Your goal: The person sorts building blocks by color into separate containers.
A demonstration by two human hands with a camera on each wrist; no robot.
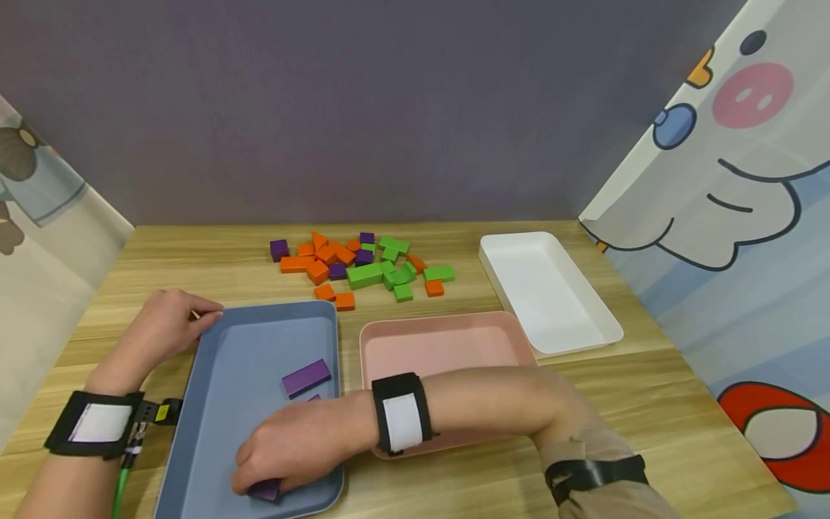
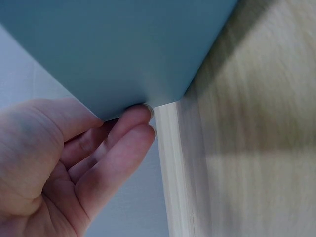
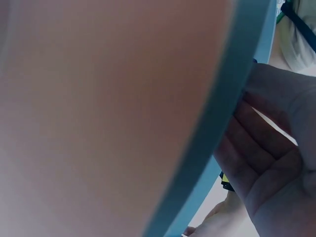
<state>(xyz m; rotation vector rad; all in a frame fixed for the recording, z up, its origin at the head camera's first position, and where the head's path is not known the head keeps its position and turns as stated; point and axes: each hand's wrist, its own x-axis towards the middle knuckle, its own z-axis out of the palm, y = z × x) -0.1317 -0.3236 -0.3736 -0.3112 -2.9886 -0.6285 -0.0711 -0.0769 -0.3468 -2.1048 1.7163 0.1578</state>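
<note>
My left hand [image 1: 165, 321] pinches the far left corner of a blue tray [image 1: 249, 339]. In the left wrist view, thumb and fingers [image 2: 126, 148] meet at the edge of that tray [image 2: 123, 54]. Low over the tray's near right part, my right hand [image 1: 301, 440] holds a purple block [image 1: 264, 491] between thumb and fingers, the hand covering much of it. Another purple block [image 1: 306, 378] lies in the tray beyond the right hand. A bit of a third purple block [image 1: 315, 398] peeks out behind the wrist.
Orange blocks [image 1: 297, 264], green blocks [image 1: 365, 275] and several purple blocks [image 1: 279, 250] lie loosely heaped at the back of the wooden table [image 1: 454, 483]. A pink tray [image 1: 441, 339] sits under the right forearm. A white tray [image 1: 551, 288] stands at the back right.
</note>
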